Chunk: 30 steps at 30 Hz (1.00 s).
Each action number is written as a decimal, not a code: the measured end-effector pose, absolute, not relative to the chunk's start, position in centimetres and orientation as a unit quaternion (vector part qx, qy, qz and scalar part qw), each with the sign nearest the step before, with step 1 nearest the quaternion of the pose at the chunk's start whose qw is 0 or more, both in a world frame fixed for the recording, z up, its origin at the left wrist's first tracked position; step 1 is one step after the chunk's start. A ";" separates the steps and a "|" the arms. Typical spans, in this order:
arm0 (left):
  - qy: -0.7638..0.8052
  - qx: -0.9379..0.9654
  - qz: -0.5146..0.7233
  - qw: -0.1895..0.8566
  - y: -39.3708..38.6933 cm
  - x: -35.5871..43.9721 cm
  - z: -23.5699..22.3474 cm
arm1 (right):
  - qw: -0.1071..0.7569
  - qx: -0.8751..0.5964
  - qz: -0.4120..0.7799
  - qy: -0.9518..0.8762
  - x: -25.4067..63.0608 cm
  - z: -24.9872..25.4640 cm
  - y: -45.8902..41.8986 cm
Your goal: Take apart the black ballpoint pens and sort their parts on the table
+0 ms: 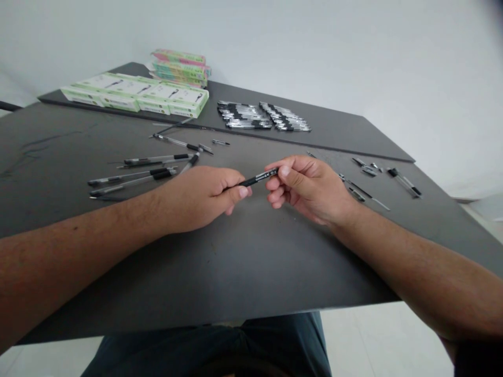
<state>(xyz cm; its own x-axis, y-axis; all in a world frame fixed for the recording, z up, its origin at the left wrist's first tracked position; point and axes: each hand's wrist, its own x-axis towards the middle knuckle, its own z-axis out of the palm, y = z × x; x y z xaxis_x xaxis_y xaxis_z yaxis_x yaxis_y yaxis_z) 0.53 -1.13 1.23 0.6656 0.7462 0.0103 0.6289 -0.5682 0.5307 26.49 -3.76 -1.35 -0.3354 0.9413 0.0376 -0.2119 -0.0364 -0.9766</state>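
Dark desk [220,262] under loose pens [157,159]; left hand [196,199] and right hand [310,188] pinching one black pen [257,179] firmly from either end.

Dark grey table [251,262], viewed from the near edge, 12 o'clock at the far side. A dark board [334,133] lies across the far part of the tabletop. On it at 11 o'clock: a block of green-and-white boxes [135,94], with pink-and-green packs [181,68] stacked just behind. At 12 o'clock: two neat groups of black-and-clear pens [263,116], side by side. Directly on the tabletop: loose pens [149,167] at 10 o'clock; separated pen parts [404,183] at 2 o'clock.
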 end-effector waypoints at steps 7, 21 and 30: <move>0.376 0.889 0.123 0.230 -1.4 0.5 1.0 | 0.450 -0.351 0.640 -0.514 26.2 -1.8 -3.8; 0.378 0.895 0.106 0.213 -1.2 0.7 1.0 | 0.439 -0.328 0.670 -0.500 26.7 -1.7 -3.7; 0.366 0.903 0.103 0.202 -0.9 0.5 0.7 | 0.431 -0.350 0.653 -0.514 26.5 -2.0 -3.7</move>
